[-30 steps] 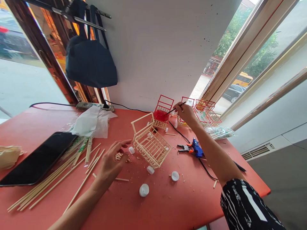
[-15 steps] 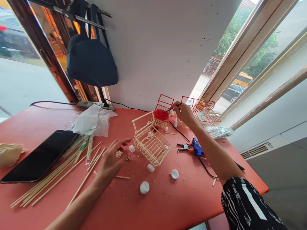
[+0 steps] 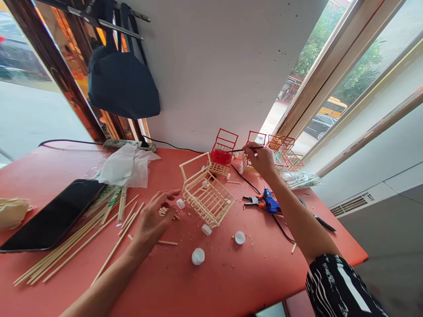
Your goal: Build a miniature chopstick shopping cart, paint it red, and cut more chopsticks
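Note:
My right hand (image 3: 259, 159) pinches a thin dark paintbrush (image 3: 236, 150), its far end at a small red tub (image 3: 220, 156). The tub sits in a little stick cart (image 3: 224, 137) with a red-coloured frame. Nearer to me stands an unpainted stick cart (image 3: 209, 198) with white bottle-cap wheels. My left hand (image 3: 155, 215), fingers stretched and apart, hovers to the left of this cart by a white cap (image 3: 180, 204) and a pile of short stick pieces (image 3: 168, 213). Whether the left hand touches the cart, I cannot tell.
Two loose white caps (image 3: 198, 256) lie in front on the red table (image 3: 158, 281). Pliers (image 3: 253, 200) and a blue glue gun (image 3: 271, 202) with its cord are right. Long sticks (image 3: 72, 237) and a black tablet-like slab (image 3: 54, 215) lie left. More red-framed carts (image 3: 287, 152) stand behind.
My right hand has shifted right with the paintbrush, drawing the brush tip toward the tub's right side. The left hand stays by the plain cart. The view has moved slightly.

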### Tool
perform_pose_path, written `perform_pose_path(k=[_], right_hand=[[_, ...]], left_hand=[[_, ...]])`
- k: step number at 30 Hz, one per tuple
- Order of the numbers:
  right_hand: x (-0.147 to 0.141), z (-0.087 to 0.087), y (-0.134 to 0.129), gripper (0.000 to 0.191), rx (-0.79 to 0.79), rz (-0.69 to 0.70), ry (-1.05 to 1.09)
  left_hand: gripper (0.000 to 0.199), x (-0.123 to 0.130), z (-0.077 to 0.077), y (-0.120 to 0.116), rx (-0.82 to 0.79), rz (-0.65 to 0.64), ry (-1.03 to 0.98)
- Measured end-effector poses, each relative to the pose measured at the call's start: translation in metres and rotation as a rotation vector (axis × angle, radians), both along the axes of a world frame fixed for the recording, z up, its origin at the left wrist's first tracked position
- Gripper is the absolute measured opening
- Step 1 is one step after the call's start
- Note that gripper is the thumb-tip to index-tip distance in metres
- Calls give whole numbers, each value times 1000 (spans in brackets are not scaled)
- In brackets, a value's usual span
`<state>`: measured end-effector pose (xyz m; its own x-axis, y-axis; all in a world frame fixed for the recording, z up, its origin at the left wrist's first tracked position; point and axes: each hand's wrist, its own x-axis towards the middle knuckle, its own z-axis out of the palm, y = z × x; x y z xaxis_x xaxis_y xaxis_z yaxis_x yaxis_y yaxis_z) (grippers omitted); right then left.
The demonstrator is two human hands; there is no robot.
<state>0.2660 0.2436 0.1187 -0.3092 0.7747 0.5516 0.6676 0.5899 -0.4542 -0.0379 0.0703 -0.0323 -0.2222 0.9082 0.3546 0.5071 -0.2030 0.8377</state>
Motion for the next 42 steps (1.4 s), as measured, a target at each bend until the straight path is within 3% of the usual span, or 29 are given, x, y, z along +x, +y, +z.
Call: perform_pose_path(k=[6, 9, 14, 25, 42], right_hand=[[12, 11, -48, 28, -86, 105, 566], [2, 15, -79, 24, -134, 205, 678], [-24, 15, -106, 25, -186, 335, 655], [-49, 13, -104, 27, -247, 414, 589], [-33, 6, -79, 35, -198, 277, 609]], left_hand=[[41, 0, 4, 0, 3, -15, -5], [40, 1, 5, 0, 10, -26, -17], [36, 2, 4, 0, 44, -13, -16], [36, 1, 3, 0, 43, -12, -19], [40, 2, 5, 0, 47, -35, -4]])
